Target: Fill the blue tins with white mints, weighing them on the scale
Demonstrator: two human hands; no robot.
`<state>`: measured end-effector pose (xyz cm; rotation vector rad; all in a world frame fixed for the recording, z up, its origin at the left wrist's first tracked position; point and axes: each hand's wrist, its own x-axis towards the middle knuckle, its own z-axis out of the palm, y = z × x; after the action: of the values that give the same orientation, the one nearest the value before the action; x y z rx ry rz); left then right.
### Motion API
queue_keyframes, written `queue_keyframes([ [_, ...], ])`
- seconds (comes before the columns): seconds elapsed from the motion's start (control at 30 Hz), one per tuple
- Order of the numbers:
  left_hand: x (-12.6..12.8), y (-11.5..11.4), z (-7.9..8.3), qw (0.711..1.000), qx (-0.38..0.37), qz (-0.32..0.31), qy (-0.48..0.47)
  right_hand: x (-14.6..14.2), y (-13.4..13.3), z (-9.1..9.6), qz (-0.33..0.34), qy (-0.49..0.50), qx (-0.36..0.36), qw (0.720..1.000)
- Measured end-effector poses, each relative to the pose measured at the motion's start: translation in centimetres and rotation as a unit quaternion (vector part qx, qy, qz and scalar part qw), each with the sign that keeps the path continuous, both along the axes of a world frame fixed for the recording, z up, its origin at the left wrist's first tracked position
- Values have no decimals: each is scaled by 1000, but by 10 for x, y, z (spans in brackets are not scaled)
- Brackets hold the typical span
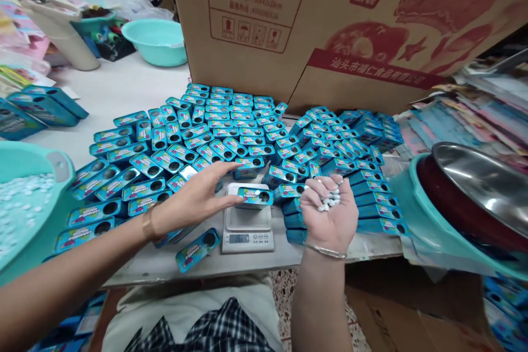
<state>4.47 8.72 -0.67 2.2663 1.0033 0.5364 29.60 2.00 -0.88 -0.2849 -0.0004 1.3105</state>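
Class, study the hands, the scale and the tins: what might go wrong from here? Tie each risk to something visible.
1. The right hand cups loose white tablets near the edge of the table; a tilt may spill them.
2. The left hand is at the tin on the scale; any pressure may skew the reading.
3. A stray tin lies by the table edge near the left forearm and might get knocked off.

**Bright, even light; warped edges**

We find soft, bright light on the scale, with only faint shadows around it. Just right of it, white tablets in the right hand look crisp. Far right of the scale a steel bowl shows glare. Far from the scale, edges bow and blur.
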Motion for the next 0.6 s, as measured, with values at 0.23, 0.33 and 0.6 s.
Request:
queue_keyframes([
  [0.23, -28, -11, 1, 996, 64, 54, 28, -1, -9, -2, 8, 27, 3, 1000],
  [0.33, -20, -16, -2, 992, 112, 30, 48, -7, -7, -1, 16, 32, -7, 999],
  [0.6, 5, -12, -7, 986, 141, -19, 81, -20, -2, 0, 41, 50, -18, 998],
])
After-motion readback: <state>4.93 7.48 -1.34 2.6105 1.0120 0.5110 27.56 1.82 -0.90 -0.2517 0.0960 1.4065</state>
